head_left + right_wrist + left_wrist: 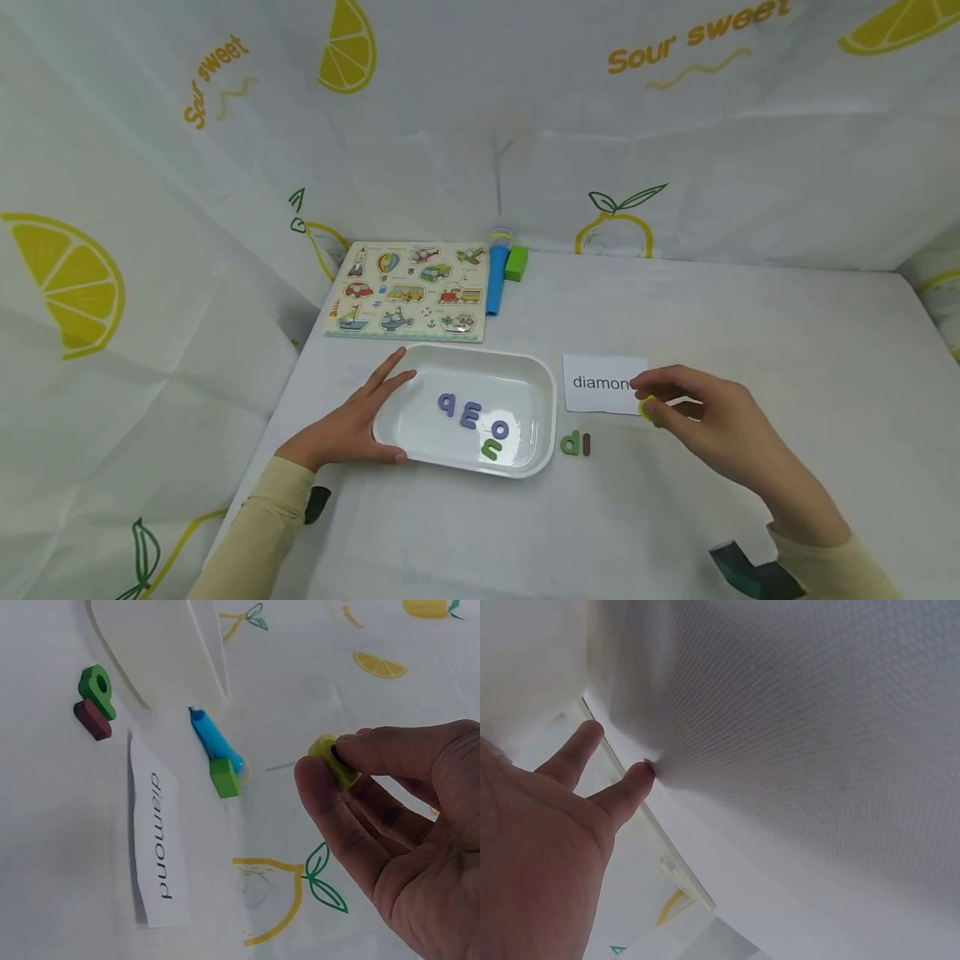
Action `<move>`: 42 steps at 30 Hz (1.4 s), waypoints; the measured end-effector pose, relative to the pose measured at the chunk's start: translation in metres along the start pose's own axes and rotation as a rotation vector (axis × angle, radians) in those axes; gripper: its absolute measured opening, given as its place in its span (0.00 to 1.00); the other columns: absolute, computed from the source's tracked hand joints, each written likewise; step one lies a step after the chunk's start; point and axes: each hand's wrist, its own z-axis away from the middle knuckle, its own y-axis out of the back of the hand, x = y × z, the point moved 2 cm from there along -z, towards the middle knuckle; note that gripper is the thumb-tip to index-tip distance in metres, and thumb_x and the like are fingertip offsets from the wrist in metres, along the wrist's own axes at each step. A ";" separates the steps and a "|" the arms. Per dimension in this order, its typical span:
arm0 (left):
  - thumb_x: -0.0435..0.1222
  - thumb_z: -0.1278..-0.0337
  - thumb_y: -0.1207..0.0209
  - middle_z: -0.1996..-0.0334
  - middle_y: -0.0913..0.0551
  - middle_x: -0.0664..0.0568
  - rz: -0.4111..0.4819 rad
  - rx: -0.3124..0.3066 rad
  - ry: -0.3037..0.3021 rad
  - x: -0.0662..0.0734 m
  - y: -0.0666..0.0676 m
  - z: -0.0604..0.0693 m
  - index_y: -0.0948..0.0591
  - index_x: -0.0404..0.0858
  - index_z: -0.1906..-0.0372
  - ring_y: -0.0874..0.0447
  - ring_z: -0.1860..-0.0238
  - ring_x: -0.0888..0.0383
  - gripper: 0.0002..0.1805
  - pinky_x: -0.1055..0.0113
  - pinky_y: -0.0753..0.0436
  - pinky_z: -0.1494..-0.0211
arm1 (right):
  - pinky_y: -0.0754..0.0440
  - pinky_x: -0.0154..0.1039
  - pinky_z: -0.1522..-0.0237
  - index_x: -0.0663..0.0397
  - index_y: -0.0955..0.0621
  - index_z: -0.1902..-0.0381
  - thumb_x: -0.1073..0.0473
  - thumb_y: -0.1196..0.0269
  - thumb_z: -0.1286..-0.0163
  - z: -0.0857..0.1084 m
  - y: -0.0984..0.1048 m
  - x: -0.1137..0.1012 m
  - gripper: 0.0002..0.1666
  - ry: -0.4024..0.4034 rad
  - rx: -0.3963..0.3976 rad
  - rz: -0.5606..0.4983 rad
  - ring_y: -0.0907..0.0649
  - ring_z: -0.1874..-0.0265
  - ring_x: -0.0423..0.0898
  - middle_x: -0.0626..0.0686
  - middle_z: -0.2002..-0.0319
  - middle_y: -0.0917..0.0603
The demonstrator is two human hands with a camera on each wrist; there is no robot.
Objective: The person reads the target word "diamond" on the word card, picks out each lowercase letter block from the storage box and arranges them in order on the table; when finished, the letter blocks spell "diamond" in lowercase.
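My left hand [347, 427] rests against the left end of a white tray [465, 467], its fingers spread and straight, thumb at the near rim. In the tray lie purple toy letters, including an m [471, 415] and an o [500, 429], and a green n [492, 449]. My right hand [716, 417] pinches a small yellow toy letter [328, 754] between thumb and index finger, above the right end of a word card [155, 840] reading "diamond". Which letter it is cannot be told. Below the card stand a green d [571, 443] and a dark red bar-shaped letter [587, 444].
Behind the tray lies a vehicle picture board [408, 292]. Beside it are a blue toy microphone [496, 279] and a green block [516, 263]. A white cloth printed with lemons covers the table [810, 358] and hangs behind it.
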 end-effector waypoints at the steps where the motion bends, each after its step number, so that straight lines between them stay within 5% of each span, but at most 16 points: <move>1: 0.61 0.63 0.23 0.19 0.70 0.64 0.002 0.000 0.003 0.000 0.000 0.000 0.44 0.48 0.20 0.59 0.20 0.49 0.64 0.40 0.36 0.30 | 0.16 0.31 0.62 0.43 0.15 0.52 0.69 0.29 0.36 0.000 -0.004 0.002 0.19 -0.004 -0.005 -0.020 0.14 0.62 0.39 0.46 0.54 0.14; 5: 0.61 0.63 0.23 0.19 0.70 0.65 0.003 -0.002 0.016 -0.001 0.000 0.000 0.44 0.49 0.19 0.59 0.20 0.50 0.64 0.41 0.36 0.30 | 0.15 0.33 0.60 0.45 0.16 0.53 0.71 0.28 0.40 0.001 -0.024 0.014 0.20 -0.035 -0.020 -0.057 0.14 0.62 0.39 0.46 0.59 0.14; 16: 0.56 0.62 0.21 0.19 0.69 0.64 0.018 0.005 -0.016 0.001 -0.001 -0.001 0.44 0.48 0.20 0.56 0.21 0.46 0.64 0.39 0.37 0.30 | 0.20 0.34 0.67 0.51 0.15 0.57 0.71 0.28 0.42 0.008 -0.083 0.055 0.17 -0.044 -0.084 0.053 0.21 0.72 0.36 0.39 0.69 0.17; 26: 0.55 0.62 0.20 0.19 0.69 0.63 0.018 0.006 -0.007 0.003 0.000 0.000 0.44 0.47 0.20 0.56 0.20 0.46 0.64 0.39 0.37 0.30 | 0.21 0.36 0.65 0.51 0.16 0.55 0.74 0.27 0.49 0.010 -0.086 0.052 0.24 0.113 -0.125 0.130 0.22 0.68 0.39 0.40 0.65 0.19; 37: 0.55 0.63 0.20 0.19 0.70 0.65 0.015 -0.002 0.006 0.002 0.000 0.000 0.44 0.49 0.20 0.53 0.21 0.44 0.64 0.38 0.36 0.31 | 0.21 0.38 0.63 0.51 0.16 0.55 0.70 0.25 0.47 0.005 -0.085 0.049 0.22 0.054 -0.144 0.178 0.22 0.66 0.40 0.41 0.65 0.20; 42: 0.58 0.63 0.21 0.19 0.70 0.67 0.014 0.003 0.013 0.001 0.000 0.000 0.44 0.50 0.20 0.53 0.21 0.44 0.64 0.38 0.36 0.31 | 0.19 0.41 0.61 0.51 0.17 0.50 0.59 0.29 0.34 -0.001 -0.076 0.033 0.16 0.014 -0.103 0.195 0.21 0.62 0.41 0.41 0.62 0.20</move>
